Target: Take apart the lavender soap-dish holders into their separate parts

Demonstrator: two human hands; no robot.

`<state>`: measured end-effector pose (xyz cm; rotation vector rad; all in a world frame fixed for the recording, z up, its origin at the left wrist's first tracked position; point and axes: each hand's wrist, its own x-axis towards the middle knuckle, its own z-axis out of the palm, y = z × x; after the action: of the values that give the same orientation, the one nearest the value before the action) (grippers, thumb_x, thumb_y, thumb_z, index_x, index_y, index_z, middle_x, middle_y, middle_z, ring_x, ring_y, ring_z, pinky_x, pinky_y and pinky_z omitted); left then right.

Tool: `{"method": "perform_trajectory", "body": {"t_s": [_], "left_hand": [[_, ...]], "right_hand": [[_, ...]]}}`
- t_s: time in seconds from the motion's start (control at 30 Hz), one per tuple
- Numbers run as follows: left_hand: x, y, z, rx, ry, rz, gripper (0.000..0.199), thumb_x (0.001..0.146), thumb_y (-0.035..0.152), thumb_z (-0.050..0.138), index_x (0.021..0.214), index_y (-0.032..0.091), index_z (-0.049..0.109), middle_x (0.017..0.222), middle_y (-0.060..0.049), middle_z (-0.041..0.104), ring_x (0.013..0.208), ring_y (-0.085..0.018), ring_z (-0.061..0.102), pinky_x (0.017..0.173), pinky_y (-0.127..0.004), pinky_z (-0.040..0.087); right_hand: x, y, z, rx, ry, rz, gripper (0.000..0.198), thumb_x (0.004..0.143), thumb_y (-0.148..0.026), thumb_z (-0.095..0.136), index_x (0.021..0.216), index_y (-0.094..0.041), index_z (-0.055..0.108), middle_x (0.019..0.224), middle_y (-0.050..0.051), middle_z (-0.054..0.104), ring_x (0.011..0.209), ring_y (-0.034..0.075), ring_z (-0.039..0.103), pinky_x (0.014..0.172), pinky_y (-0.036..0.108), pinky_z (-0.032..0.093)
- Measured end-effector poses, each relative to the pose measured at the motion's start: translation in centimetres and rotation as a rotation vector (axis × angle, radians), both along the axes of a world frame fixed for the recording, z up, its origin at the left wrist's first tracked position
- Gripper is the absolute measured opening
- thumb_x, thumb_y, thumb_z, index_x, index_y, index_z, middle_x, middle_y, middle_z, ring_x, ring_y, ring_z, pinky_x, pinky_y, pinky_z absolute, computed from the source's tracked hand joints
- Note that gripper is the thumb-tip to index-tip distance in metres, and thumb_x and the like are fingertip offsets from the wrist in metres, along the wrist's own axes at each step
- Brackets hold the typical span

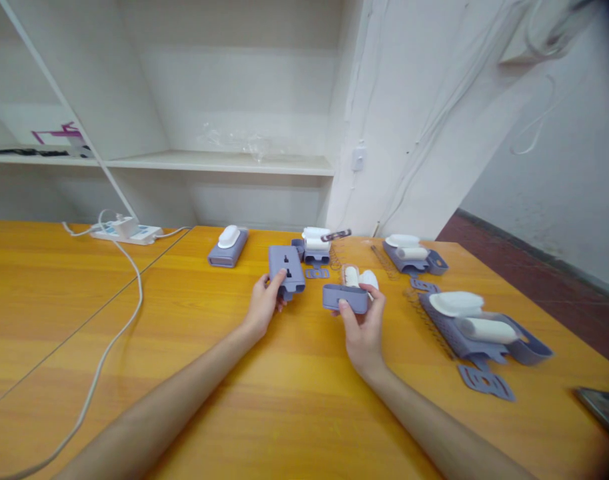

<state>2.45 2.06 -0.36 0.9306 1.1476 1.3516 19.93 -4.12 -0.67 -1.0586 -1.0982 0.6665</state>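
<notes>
My left hand [265, 300] grips a grey-purple plastic housing [287, 261] with dark keyhole-shaped slots in its upward face. To the right of it, my right hand [363, 327] holds a shallow oval grey-purple plastic cup [345, 299] between thumb and fingers. The two parts are apart, both held over the table. Just behind the cup are a white roll [351, 275] and a white rounded piece [368, 279], partly hidden by the cup and my fingers.
Similar part sets lie at the back [317, 243], right rear [407, 253] and right front [464, 327]. A grey-purple box with a white top [228, 245] stands back left. A power strip [127, 231], its cable [129, 327] and a dark-screened device [602, 407] also lie on the table.
</notes>
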Motion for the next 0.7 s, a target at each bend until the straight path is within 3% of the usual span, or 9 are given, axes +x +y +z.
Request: {"method": "perform_trajectory", "body": {"t_s": [0.13, 0.27, 0.4, 0.5, 0.7], "left_hand": [[0.3, -0.6, 0.6, -0.021, 0.121, 0.004, 0.052, 0.070, 0.048, 0.071, 0.105, 0.015, 0.051, 0.044, 0.005, 0.053, 0.027, -0.007, 0.039, 0.031, -0.018, 0.020], [-0.1, -0.3, 0.6, -0.045, 0.281, 0.015, 0.068, 0.068, 0.047, 0.073, 0.121, 0.015, 0.043, 0.046, 0.005, 0.055, 0.029, -0.011, 0.041, 0.037, -0.022, 0.026], [-0.9, 0.1, 0.0, 0.032, 0.504, 0.092, 0.063, 0.063, 0.049, 0.076, 0.112, 0.019, 0.051, 0.054, 0.001, 0.057, 0.047, -0.020, 0.055, 0.051, -0.026, 0.034], [-1.1, -0.1, -0.3, 0.099, 0.611, 0.129, 0.056, 0.061, 0.048, 0.077, 0.106, 0.022, 0.055, 0.056, 0.001, 0.056, 0.057, -0.024, 0.057, 0.058, -0.026, 0.033], [-0.4, -1.7, -0.5, 0.311, 0.616, 0.140, 0.024, 0.074, 0.043, 0.069, 0.086, 0.025, 0.058, 0.050, 0.004, 0.046, 0.046, -0.017, 0.045, 0.054, -0.024, 0.024]], "right_hand": [[0.1, 0.4, -0.3, -0.010, -0.042, -0.005, 0.043, 0.083, -0.035, 0.059, 0.115, -0.024, 0.033, 0.110, 0.008, 0.050, 0.095, 0.019, 0.055, 0.085, 0.035, 0.048], [0.1, 0.5, -0.5, -0.009, -0.058, -0.009, 0.043, 0.082, -0.034, 0.060, 0.115, -0.024, 0.033, 0.108, 0.007, 0.050, 0.095, 0.018, 0.055, 0.086, 0.034, 0.047], [0.0, 0.4, -0.4, 0.000, -0.059, 0.004, 0.043, 0.082, -0.032, 0.060, 0.115, -0.024, 0.034, 0.108, 0.007, 0.051, 0.095, 0.018, 0.055, 0.086, 0.034, 0.047], [-0.1, 0.3, -0.2, -0.004, -0.052, 0.012, 0.044, 0.082, -0.032, 0.060, 0.115, -0.024, 0.034, 0.109, 0.007, 0.050, 0.093, 0.018, 0.056, 0.086, 0.034, 0.047], [-0.2, 0.5, -0.1, -0.004, -0.029, 0.003, 0.053, 0.080, -0.034, 0.061, 0.123, -0.023, 0.033, 0.114, 0.009, 0.052, 0.099, 0.018, 0.056, 0.092, 0.034, 0.044]]}}
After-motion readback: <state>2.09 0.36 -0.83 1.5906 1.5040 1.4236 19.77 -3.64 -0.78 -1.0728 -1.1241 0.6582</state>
